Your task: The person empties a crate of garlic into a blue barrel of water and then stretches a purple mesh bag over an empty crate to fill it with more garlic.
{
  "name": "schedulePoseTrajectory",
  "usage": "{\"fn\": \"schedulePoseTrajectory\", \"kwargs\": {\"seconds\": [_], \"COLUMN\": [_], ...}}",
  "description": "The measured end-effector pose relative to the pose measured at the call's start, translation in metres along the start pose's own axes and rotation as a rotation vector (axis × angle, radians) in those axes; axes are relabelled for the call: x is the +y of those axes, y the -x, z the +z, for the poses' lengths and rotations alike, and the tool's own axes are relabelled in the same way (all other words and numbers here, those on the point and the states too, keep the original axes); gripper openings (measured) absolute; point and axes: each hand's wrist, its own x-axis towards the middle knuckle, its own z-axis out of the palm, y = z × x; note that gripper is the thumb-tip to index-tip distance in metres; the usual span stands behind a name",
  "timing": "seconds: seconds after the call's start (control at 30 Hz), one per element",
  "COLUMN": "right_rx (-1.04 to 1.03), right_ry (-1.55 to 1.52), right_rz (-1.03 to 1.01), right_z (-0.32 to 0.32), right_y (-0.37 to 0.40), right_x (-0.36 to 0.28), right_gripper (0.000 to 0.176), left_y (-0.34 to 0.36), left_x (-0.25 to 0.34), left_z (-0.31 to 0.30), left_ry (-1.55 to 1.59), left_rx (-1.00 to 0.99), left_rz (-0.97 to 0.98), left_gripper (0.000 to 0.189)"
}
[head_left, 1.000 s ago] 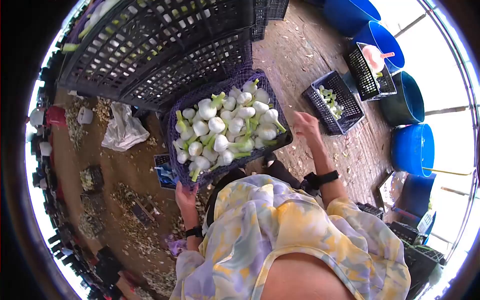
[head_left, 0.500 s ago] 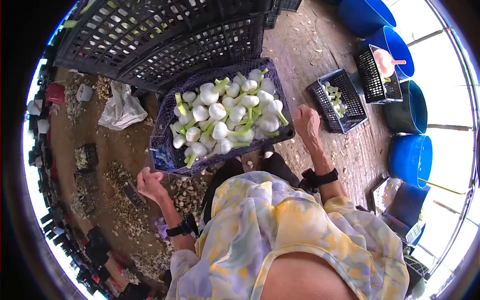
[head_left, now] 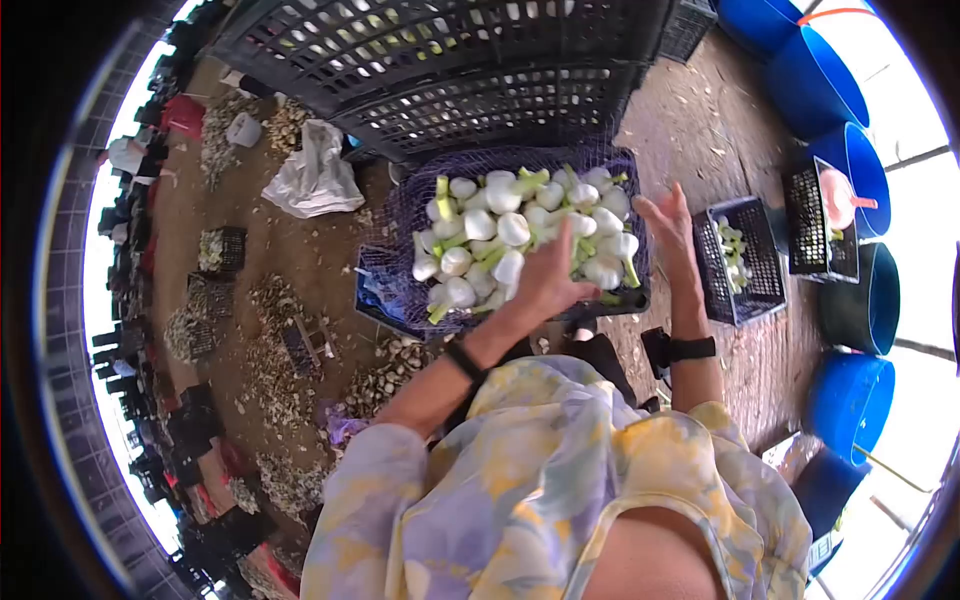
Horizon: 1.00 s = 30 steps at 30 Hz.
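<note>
White garlic bulbs (head_left: 513, 229) with short green stems fill a black crate (head_left: 632, 303) lined with purple netting (head_left: 398, 225). Over the front part of the heap reaches my left hand (head_left: 550, 278), its index finger stretched forward and thumb out to the right. Some bulbs are hidden beneath it. My right hand (head_left: 672, 222) is raised just beyond the crate's right edge, thumb and fingers spread with nothing between them. Blue material (head_left: 385, 290) shows at the crate's left front corner.
Stacked black crates (head_left: 480, 115) rise behind the garlic. To the right are a small black crate (head_left: 742, 262) with some garlic, another crate holding a pink scoop (head_left: 838, 198), and several blue barrels (head_left: 850, 400). A white sack (head_left: 315, 175) and loose garlic (head_left: 385, 380) lie left.
My left hand has left the crate's left front corner and moved right, over the bulbs. My right hand has opened from a fist beside the right edge. The view has shifted.
</note>
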Motion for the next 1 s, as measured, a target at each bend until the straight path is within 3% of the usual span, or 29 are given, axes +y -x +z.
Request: {"fn": "schedulePoseTrajectory", "kwargs": {"seconds": [0.03, 0.07, 0.1, 0.13, 0.17, 0.23, 0.27, 0.33, 0.43, 0.5, 0.57, 0.6, 0.67, 0.7, 0.77, 0.8, 0.83, 0.9, 0.93, 0.97, 1.0], "right_rx": [-0.003, -0.176, -0.349, -0.244, -0.138, -0.132, -0.096, -0.080, -0.095, -0.057, -0.079, -0.117, -0.168, -0.162, -0.214, -0.218, -0.247, -0.253, -0.240, -0.227, -0.182], "right_ry": [-0.010, -0.118, -0.224, -0.142, -0.062, 0.071, 0.048, 0.024, 0.019, -0.184, -0.157, -0.137, -0.139, -0.136, 0.024, 0.015, 0.010, 0.203, 0.200, 0.197, 0.173], "right_rz": [-0.010, 0.144, 0.298, 0.189, 0.080, 0.102, 0.075, 0.057, 0.089, 0.190, 0.191, 0.185, 0.206, 0.204, 0.214, 0.127, 0.205, 0.073, 0.118, 0.163, 0.127], "right_z": [0.004, 0.003, 0.003, 0.003, -0.001, -0.032, -0.043, -0.051, -0.056, -0.053, -0.059, -0.060, -0.054, -0.047, -0.035, -0.031, -0.028, -0.021, -0.016, -0.016, -0.007], "right_y": [-0.004, -0.005, -0.004, 0.005, 0.021, 0.051, 0.065, 0.085, 0.094, 0.083, 0.065, 0.061, 0.059, 0.059, 0.057, 0.060, 0.061, 0.067, 0.073, 0.078, 0.086], "right_x": [0.002, 0.005, 0.000, -0.002, -0.019, -0.033, -0.013, 0.008, 0.002, -0.011, 0.013, 0.020, 0.008, 0.002, -0.006, -0.007, -0.008, 0.003, 0.006, 0.007, 0.038], "right_gripper": [0.093, 0.065, 0.040, 0.027, 0.017, 0.016, 0.016, 0.016, 0.015, 0.015, 0.015, 0.015, 0.015, 0.015, 0.015, 0.016, 0.017, 0.018, 0.018, 0.018, 0.018], "left_y": [-0.011, -0.017, -0.014, -0.005, 0.005, 0.030, 0.035, 0.048, 0.070, 0.098, 0.107, 0.102, 0.090, 0.088, 0.079, 0.054, 0.051, 0.061, 0.062, 0.068, 0.070], "left_x": [-0.007, -0.026, -0.008, 0.013, 0.035, 0.063, 0.056, 0.038, 0.026, -0.004, -0.045, -0.063, -0.107, -0.131, -0.165, -0.147, -0.151, -0.160, -0.155, -0.152, -0.159], "left_z": [0.025, 0.045, 0.040, 0.038, 0.027, -0.003, -0.008, -0.019, -0.077, -0.104, -0.122, -0.116, -0.093, -0.077, -0.050, -0.059, -0.056, -0.063, -0.060, -0.052, -0.046], "left_ry": [-0.058, 0.278, 0.278, 0.254, 0.229, -0.083, -0.081, -0.095, -0.066, 0.064, 0.132, 0.136, -0.267, -0.264, -0.675, -0.642, -0.638, -0.515, -0.484, -0.489, -0.468], "left_rx": [-0.067, -0.121, -0.117, -0.081, -0.046, -0.085, -0.077, 0.125, 0.110, 0.354, 0.514, 0.512, 0.330, 0.330, 0.362, -0.161, -0.166, 0.006, -0.028, -0.038, 0.011], "left_rz": [-0.153, -0.008, -0.012, 0.101, 0.215, 0.445, 0.423, 0.682, 0.662, 0.066, -0.337, -0.332, -0.333, -0.327, 0.125, -0.335, -0.307, 0.017, 0.013, 0.038, -0.074], "left_gripper": [0.061, 0.031, 0.031, 0.023, 0.016, 0.009, 0.009, 0.007, 0.007, 0.013, 0.010, 0.010, 0.013, 0.013, 0.019, 0.026, 0.026, 0.016, 0.030, 0.030, 0.039]}}
